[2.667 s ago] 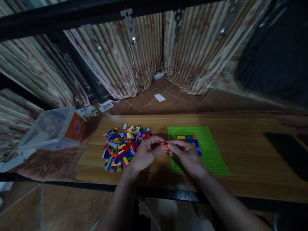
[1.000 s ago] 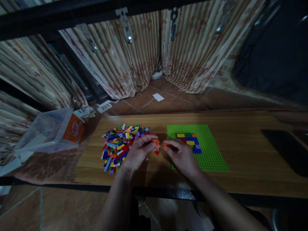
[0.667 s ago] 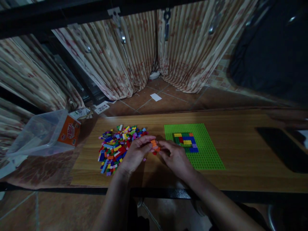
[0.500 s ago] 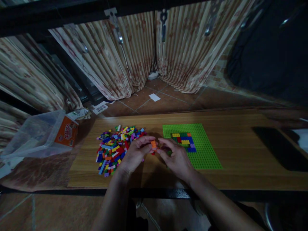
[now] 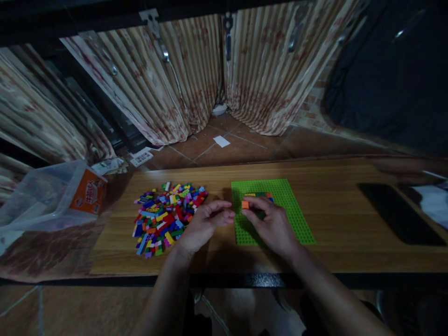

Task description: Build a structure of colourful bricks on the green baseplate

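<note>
An orange toy brick (image 5: 245, 205) is pinched between the thumb and fingers of my right hand (image 5: 271, 223). This hand hovers over the left part of the green baseplate (image 5: 292, 219) and hides much of the coloured brick build (image 5: 259, 194) on it. My left hand (image 5: 206, 224) is just left of the plate, thumb and fingers apart, with no brick visible in it. Beside its wrist lies a heap of loose bricks (image 5: 164, 219) in many colours.
The wooden table (image 5: 336, 210) carries a dark flat panel (image 5: 399, 212) at its right. A clear plastic bin (image 5: 42, 196) with an orange label stands to the left. Striped curtains (image 5: 196, 79) hang behind, and a white paper (image 5: 221, 141) lies on the tiled floor.
The orange brick has moved right, from between both hands to my right hand alone, over the baseplate. My left hand has let go of it. The view has shifted slightly.
</note>
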`<state>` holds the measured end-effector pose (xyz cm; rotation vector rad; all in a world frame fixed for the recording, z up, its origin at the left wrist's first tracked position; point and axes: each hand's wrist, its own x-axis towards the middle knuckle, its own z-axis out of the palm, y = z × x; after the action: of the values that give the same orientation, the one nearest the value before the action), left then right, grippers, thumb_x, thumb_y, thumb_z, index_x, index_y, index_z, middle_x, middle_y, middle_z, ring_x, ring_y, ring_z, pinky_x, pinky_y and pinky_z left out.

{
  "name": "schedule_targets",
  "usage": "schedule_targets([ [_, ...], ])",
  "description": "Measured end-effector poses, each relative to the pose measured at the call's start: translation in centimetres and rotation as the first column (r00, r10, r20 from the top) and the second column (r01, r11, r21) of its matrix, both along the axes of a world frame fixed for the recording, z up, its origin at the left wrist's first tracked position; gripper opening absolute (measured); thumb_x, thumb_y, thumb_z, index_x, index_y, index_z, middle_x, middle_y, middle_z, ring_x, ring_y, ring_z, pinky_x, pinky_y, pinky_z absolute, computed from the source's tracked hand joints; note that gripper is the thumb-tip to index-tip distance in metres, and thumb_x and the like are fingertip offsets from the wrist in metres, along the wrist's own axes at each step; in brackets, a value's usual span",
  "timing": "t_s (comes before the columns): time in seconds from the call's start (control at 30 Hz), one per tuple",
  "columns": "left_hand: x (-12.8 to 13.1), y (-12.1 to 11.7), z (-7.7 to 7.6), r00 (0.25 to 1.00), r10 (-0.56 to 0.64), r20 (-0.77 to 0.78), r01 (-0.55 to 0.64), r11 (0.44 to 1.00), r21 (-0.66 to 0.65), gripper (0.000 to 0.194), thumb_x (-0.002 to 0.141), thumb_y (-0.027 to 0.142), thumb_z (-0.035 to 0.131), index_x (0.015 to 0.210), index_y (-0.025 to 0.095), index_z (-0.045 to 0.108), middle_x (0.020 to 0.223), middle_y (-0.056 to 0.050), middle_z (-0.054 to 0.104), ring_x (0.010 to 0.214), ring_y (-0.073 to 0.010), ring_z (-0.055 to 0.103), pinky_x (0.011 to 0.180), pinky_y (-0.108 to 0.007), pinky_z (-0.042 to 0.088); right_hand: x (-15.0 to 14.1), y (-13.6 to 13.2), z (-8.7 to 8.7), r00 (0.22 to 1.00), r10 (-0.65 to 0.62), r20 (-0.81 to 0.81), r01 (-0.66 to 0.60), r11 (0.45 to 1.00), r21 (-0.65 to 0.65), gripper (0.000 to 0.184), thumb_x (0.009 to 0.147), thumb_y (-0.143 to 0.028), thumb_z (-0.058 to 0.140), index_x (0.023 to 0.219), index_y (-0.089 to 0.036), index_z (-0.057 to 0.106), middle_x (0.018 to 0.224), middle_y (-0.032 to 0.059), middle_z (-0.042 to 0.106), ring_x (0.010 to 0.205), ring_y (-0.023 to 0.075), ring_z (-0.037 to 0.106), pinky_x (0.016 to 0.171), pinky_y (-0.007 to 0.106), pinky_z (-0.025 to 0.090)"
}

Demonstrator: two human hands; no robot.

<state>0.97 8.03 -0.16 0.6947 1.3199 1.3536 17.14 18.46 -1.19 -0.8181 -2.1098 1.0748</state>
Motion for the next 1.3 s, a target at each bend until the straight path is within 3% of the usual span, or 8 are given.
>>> schedule_targets([
  [0.17,0.2,0.3,-0.1,1.000,0.008,-0.029,-0.008,1.000,0.000,0.038,0.074,0.036,0.077,0.104,0.013,0.067,0.093,-0.007,0.071,0.082,-0.0162,0.066,0.079,-0.028,0.050,2.3,2.9,-0.4,0.982,-0.185,-0.027,0.180,0.974,-0.138,0.032,0.081,-0.037,0.067,0.110,-0.022,0.068,0.094,0.0047,0.073,0.084,0.0200,0.068,0.078,0.036,0.053],
  [0.33,0.7,0.9,-0.6,0.999,-0.013,-0.040,0.013,1.000,0.008,0.041,0.072,0.038,0.079,0.102,0.013,0.068,0.093,-0.007,0.070,0.086,-0.0175,0.065,0.079,-0.029,0.050,3.8,4.3,-0.6,0.984,-0.180,0.007,0.179,0.970,-0.164,0.031,0.081,-0.039,0.067,0.105,-0.020,0.068,0.094,0.0062,0.073,0.085,0.0211,0.069,0.077,0.035,0.054],
  [0.57,1.5,1.6,-0.9,0.997,-0.060,-0.054,0.061,0.998,0.008,0.041,0.072,0.038,0.077,0.102,0.013,0.066,0.091,-0.006,0.069,0.084,-0.0168,0.064,0.081,-0.030,0.049,3.8,4.5,-1.4,0.991,-0.014,0.134,0.012,1.000,0.015,0.024,0.083,-0.041,0.066,0.100,-0.026,0.072,0.103,0.0047,0.068,0.095,0.0217,0.064,0.087,0.041,0.051],
  [0.8,1.6,1.7,-1.3,0.991,-0.101,-0.090,0.102,0.995,0.005,0.037,0.075,0.038,0.074,0.103,0.014,0.065,0.093,-0.005,0.069,0.084,-0.0173,0.064,0.081,-0.032,0.048,3.4,4.6,-2.7,0.976,-0.020,0.215,-0.022,0.982,0.190,0.019,0.079,-0.039,0.071,0.096,-0.033,0.076,0.113,0.0060,0.060,0.107,0.0261,0.055,0.095,0.048,0.047],
  [1.3,1.5,1.5,-1.8,0.981,-0.128,-0.142,0.128,0.992,-0.009,0.029,0.081,0.032,0.069,0.104,0.016,0.065,0.093,-0.005,0.068,0.085,-0.0180,0.064,0.083,-0.033,0.049,3.6,4.8,-3.3,0.964,-0.062,0.259,-0.010,0.963,0.268,0.019,0.079,-0.044,0.070,0.093,-0.033,0.077,0.118,0.0067,0.057,0.112,0.0289,0.052,0.097,0.053,0.045],
])
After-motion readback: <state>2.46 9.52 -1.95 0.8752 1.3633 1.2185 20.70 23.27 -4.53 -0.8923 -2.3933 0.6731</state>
